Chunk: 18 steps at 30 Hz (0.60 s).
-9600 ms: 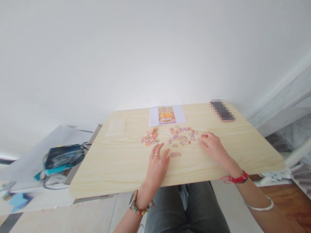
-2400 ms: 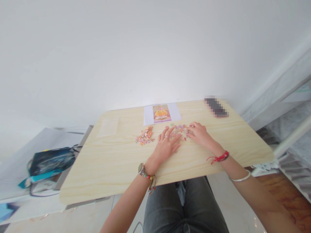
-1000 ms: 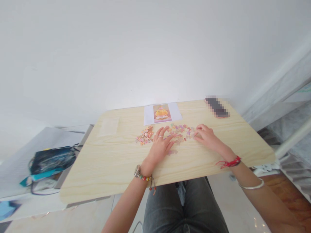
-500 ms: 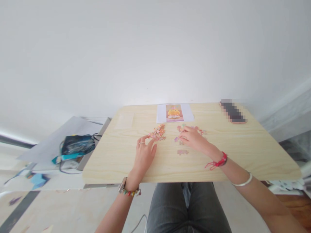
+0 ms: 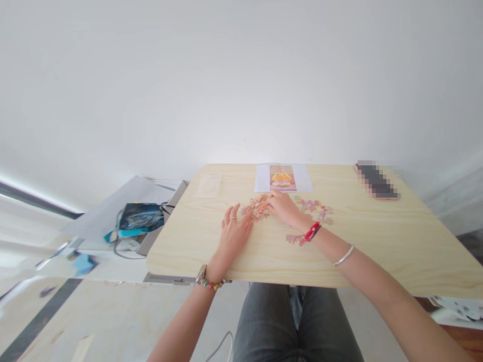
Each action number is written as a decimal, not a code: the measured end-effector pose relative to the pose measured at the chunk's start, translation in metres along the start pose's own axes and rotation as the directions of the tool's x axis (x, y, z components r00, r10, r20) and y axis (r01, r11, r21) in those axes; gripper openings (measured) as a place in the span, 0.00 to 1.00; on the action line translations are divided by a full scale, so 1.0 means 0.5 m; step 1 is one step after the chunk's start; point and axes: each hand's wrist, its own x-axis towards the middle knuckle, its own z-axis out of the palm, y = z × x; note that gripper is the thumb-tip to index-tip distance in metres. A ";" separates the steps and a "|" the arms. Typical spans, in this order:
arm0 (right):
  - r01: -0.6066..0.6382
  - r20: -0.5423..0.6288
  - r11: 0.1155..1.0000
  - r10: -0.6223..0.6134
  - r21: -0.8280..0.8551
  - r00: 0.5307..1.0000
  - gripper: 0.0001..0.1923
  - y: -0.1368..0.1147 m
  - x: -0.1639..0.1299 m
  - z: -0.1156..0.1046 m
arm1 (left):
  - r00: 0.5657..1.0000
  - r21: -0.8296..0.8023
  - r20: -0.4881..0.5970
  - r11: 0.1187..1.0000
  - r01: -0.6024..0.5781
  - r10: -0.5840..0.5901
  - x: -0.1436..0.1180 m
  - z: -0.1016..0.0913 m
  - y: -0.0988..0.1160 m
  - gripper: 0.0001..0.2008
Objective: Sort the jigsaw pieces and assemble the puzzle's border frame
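— Orange and pink, mostly. That's the small pile of puzzle pieces (image 5: 258, 207), and it sits right at my fingertips, between my two hands.

— Which hand is on it?

— My right hand (image 5: 284, 208) has crossed over toward my left side and its fingertips rest on the pile's far right edge. Whether that grip has pinched a piece or only touches, I cannot tell; the fingers hide it. My left hand (image 5: 234, 231) lies flat on the counter (image 5: 377, 236), palm down, fingers spread and loose, holding nothing, its fingertips just short of the pile's near left edge.

— And the arms?

— Both forearms reach out over the counter's near edge. My right one runs diagonally, with the red cord bracelet (image 5: 310, 233) at the wrist.

— Anything else close by?

— The purple scatter of pieces (image 5: 315, 207) lies just outside my right wrist, a small joined cluster (image 5: 292, 238) sits against the wrist itself, and the reference picture (image 5: 283, 178) lies just beyond my right fingertips.
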 end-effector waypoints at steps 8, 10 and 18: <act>0.004 -0.001 0.999 -0.004 0.039 1.000 0.09 0.017 -0.010 -0.002 | 0.999 0.022 -0.033 1.000 0.000 0.001 -0.010 -0.002 -0.005 0.15; 0.009 -0.020 0.998 -0.008 0.057 1.000 0.08 0.014 -0.013 -0.007 | 1.000 0.023 -0.026 1.000 -0.005 0.006 -0.014 -0.001 -0.005 0.15; 0.160 0.000 0.979 -0.162 0.129 0.987 0.07 -0.054 -0.006 -0.010 | 1.000 0.015 -0.019 1.000 -0.001 0.002 -0.015 0.001 -0.005 0.17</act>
